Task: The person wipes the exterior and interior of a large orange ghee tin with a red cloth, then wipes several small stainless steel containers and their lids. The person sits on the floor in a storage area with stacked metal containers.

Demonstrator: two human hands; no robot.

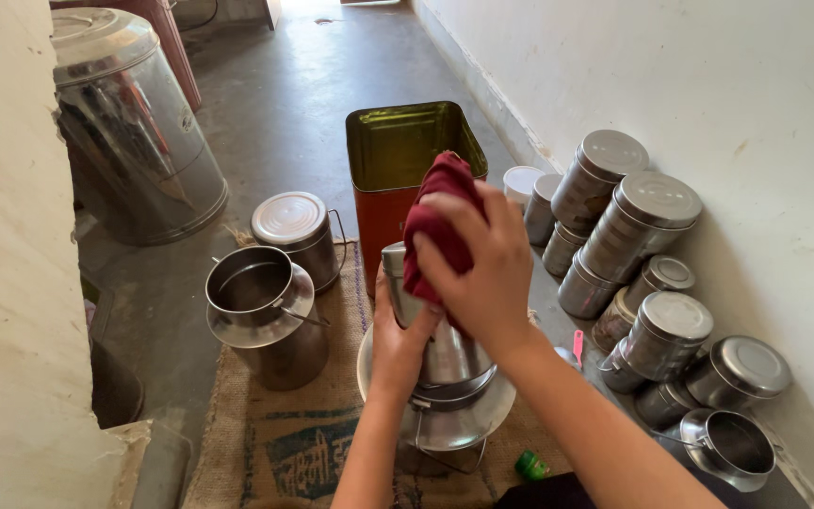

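- The steel can (440, 377) stands on the burlap sack (284, 434), low in the middle of the view, just in front of the open square tin (402, 165).
- Its long axis runs roughly upright, leaning a little; the narrow neck points up and away toward the tin, and the wide flared shoulder sits below. A wire handle hangs at its near side.
- The left hand (398, 344) grips the neck from the left, fingers curled close round the metal, thumb up along the side.
- The right hand (482, 273) comes over from the right, fingers bent and closed on a dark red cloth (435, 221), pressing it against the top of the neck. The cloth bunches up above the fingers and hides the can's mouth.
- The tin is orange-red outside, yellow-green inside, with no lid.
- A second can (261, 316) stands open on the sack to the left; behind it is a lidded can (296, 236).
- The sack carries a dark blue-green printed patch near the bottom edge.
- A big steel drum (134, 132) leans at the upper left.
- Lidded steel canisters (633, 236) are stacked on their sides along the right wall (708, 85); another open can (732, 448) lies at the lower right.
- A small green cap (531, 465) lies beside the can's base; a pink strip (577, 345) shows to its right.
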